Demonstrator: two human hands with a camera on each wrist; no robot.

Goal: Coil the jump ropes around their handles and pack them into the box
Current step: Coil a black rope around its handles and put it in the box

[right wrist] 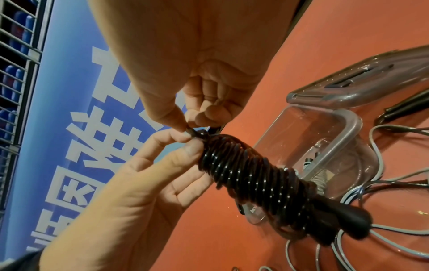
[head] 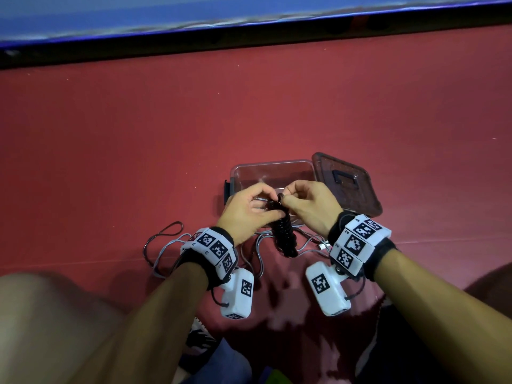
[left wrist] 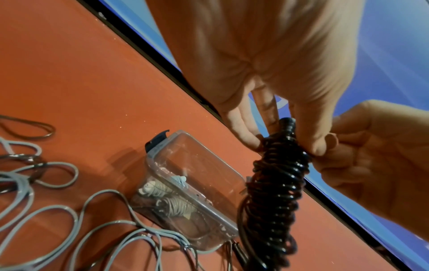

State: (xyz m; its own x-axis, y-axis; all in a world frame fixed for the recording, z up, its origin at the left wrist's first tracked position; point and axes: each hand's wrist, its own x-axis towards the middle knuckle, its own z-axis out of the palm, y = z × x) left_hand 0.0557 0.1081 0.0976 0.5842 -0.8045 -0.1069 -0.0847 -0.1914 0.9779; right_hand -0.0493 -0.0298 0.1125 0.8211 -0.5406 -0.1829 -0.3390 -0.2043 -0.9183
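Note:
A black jump rope (head: 284,235) (left wrist: 276,194) (right wrist: 255,176) is coiled tightly round its handles and hangs in the air above the near edge of the clear box (head: 273,173) (left wrist: 192,183) (right wrist: 325,146). My left hand (head: 249,209) (left wrist: 274,135) pinches the top of the coil. My right hand (head: 307,203) (right wrist: 192,124) pinches the loose rope end at that same top. Inside the box lies a coiled grey rope (left wrist: 171,203).
The box's clear lid (head: 346,184) (right wrist: 362,84) lies open to the right of the box. Loose grey ropes (head: 166,253) (left wrist: 46,210) (right wrist: 383,183) sprawl on the red floor (head: 249,106) near me. A blue banner (head: 194,12) runs along the far edge.

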